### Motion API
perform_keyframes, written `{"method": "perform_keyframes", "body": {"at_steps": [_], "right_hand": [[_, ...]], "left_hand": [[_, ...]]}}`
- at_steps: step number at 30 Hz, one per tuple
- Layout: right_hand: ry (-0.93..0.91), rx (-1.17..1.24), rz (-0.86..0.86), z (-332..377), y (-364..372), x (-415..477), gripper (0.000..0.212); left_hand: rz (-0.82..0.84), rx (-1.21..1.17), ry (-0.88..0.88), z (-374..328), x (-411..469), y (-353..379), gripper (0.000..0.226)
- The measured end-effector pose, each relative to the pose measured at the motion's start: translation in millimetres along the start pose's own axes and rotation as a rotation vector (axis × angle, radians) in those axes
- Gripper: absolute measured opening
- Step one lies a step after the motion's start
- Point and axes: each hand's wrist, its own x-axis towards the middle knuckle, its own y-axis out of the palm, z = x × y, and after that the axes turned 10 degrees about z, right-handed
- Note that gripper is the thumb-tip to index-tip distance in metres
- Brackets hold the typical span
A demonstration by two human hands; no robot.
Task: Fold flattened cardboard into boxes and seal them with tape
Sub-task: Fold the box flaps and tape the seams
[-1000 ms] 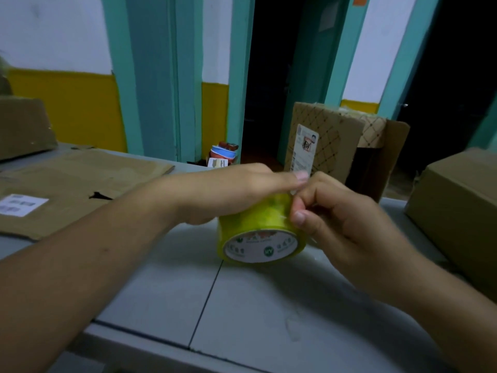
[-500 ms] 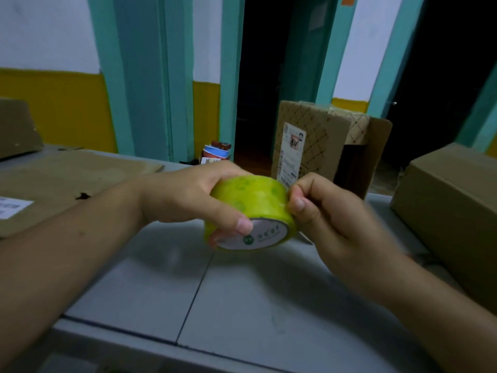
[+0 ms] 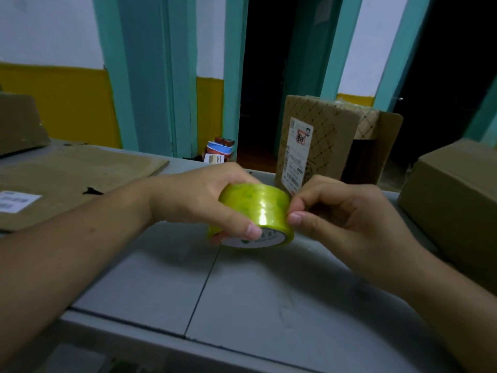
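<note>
Two hands on the yellow-green tape roll: left hand grips it above the grey table, right hand pinches its edge.

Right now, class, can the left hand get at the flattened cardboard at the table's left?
Probably yes: nothing stands between the left hand and the flattened cardboard. But its fingers grip the tape roll, so it is not free.

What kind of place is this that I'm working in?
Likely a small parcel-packing room: flattened cardboard lies on the grey table, a labelled parcel and a plain box stand nearby, and the left hand grips a roll of tape.
</note>
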Motion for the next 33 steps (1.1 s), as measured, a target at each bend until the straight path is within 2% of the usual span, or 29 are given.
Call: {"method": "perform_keyframes", "body": {"at_steps": [7, 12, 16, 20, 22, 26, 30, 33], "right_hand": [[0.034, -0.108, 0.075, -3.8, 10.4, 1.4, 0.014], [0.014, -0.087, 0.111, -5.4, 9.2, 0.2, 0.009], [-0.005, -0.063, 0.108, -5.7, 9.9, 0.1, 0.012], [-0.034, -0.052, -0.014, -2.9, 5.9, -0.4, 0.014], [-0.059, 0.051, -0.074, 1.7, 3.3, -1.2, 0.016], [-0.087, 0.156, -0.124, 11.7, 2.9, -0.3, 0.035], [-0.068, 0.273, -0.144, 13.1, 4.1, -1.0, 0.028], [-0.076, 0.194, -0.183, 10.9, 9.2, -2.8, 0.021]], "left_hand": [[-0.011, -0.063, 0.026, 7.2, 3.2, -1.6, 0.013], [-0.022, -0.126, 0.023, 14.6, 5.4, -3.9, 0.032], [0.014, -0.157, 0.029, 16.2, 4.2, -4.9, 0.033], [-0.021, -0.174, 0.027, 14.2, 0.9, -4.4, 0.023], [-0.025, -0.152, 0.021, 10.5, 0.0, -3.3, 0.023], [-0.038, -0.11, -0.008, 7.3, -0.3, -1.9, 0.022], [0.001, -0.09, 0.006, 4.3, 0.0, -0.3, 0.023], [-0.021, -0.084, 0.016, 6.2, 1.1, -0.2, 0.024]]}}
